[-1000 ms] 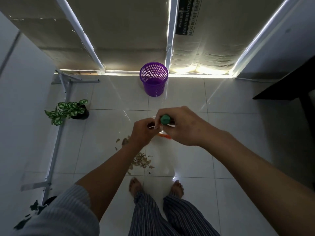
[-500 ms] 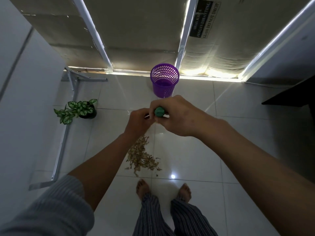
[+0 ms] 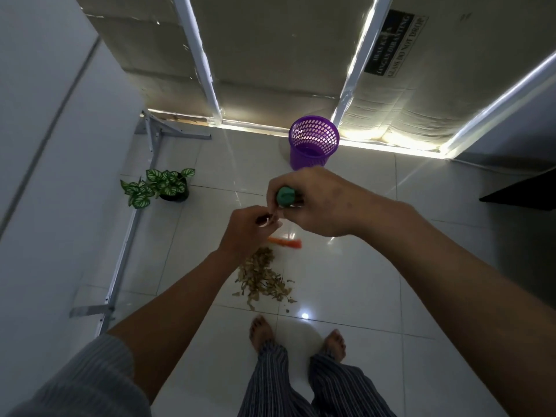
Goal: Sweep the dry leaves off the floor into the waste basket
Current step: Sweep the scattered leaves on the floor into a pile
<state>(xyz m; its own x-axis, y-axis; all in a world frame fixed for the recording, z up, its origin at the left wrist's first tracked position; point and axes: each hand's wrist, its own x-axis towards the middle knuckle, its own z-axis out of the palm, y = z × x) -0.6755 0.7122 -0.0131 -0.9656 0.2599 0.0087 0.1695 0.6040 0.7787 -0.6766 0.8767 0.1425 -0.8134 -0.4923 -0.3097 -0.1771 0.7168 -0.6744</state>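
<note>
Glossy white floor tiles (image 3: pixel 346 275), backlit

1. A single head-worn camera is looking forward and steeply down from standing height, over both outstretched forearms.
2. It is sitting nearest the arms, with the left hand (image 3: pixel 249 227) and right hand (image 3: pixel 313 203) meeting close to the middle of the frame; the tiled floor (image 3: pixel 346 281) is lying well below them.
3. It is facing the far wall, where the waste basket (image 3: pixel 313 142) is standing upper centre.
4. The person's bare feet (image 3: pixel 261 329) are showing at the lower edge, directly beneath the lens.
5. The wide angle is bending straight lines near the borders.
6. No second view is sharing the scene.
</note>
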